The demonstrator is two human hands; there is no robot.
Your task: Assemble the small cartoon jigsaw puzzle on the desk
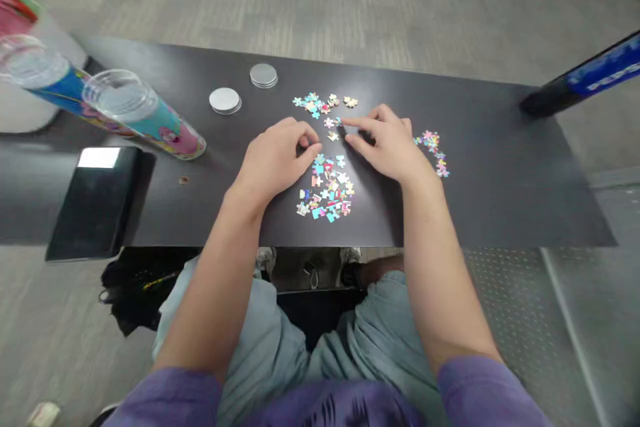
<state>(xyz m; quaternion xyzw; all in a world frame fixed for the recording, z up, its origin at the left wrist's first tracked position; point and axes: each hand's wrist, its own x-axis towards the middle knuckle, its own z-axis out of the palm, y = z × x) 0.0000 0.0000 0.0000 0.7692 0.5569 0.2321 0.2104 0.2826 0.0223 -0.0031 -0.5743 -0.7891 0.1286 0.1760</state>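
My left hand (281,155) rests on the dark table, its fingers curled and thumb and index tips close together. Whatever may be between those tips is too small to make out. Just below them lies a loose heap of jigsaw puzzle pieces (330,190). My right hand (387,143) has its index finger stretched out and its thumb apart. That fingertip touches or nearly touches a small puzzle piece (329,123). Beyond both hands sits a cluster of pieces (313,105). Right of my right wrist, a curved strip of colourful pieces (434,150) lies partly hidden behind it.
Two clear-topped printed tubes (145,117) lie at the left, near a black flat case or tablet (95,203). Round silvery lids (225,100) rest toward the back. A dark blue cylindrical object (585,80) stands at the right end of the table (510,173).
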